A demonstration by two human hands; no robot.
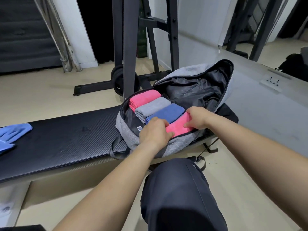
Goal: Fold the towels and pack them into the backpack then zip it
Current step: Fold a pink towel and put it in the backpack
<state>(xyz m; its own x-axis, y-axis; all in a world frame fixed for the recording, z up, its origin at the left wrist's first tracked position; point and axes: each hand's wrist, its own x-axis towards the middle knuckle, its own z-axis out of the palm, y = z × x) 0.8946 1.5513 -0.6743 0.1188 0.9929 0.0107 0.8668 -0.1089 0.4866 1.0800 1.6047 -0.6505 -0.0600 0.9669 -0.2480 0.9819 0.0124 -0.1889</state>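
Grey backpack (150, 147) lies open on bench (66, 139). Inside, a row toward 11 o'clock: pink towel (179, 126), blue (168, 112), grey (152, 106), pink (144, 97). Left hand (155, 132) and right hand (197, 118), fingers curled, both grip the nearest pink towel. Unfolded blue towel (11, 134) at 9 o'clock.

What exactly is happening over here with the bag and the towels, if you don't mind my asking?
A person is packing folded towels into an open grey backpack that lies on a black padded bench. The left hand and right hand are both pressing a pink towel into the near end of the row, beside a blue towel, a grey towel and another pink one. The flap is still open, unzipped. A light blue towel lies unfolded on the bench.
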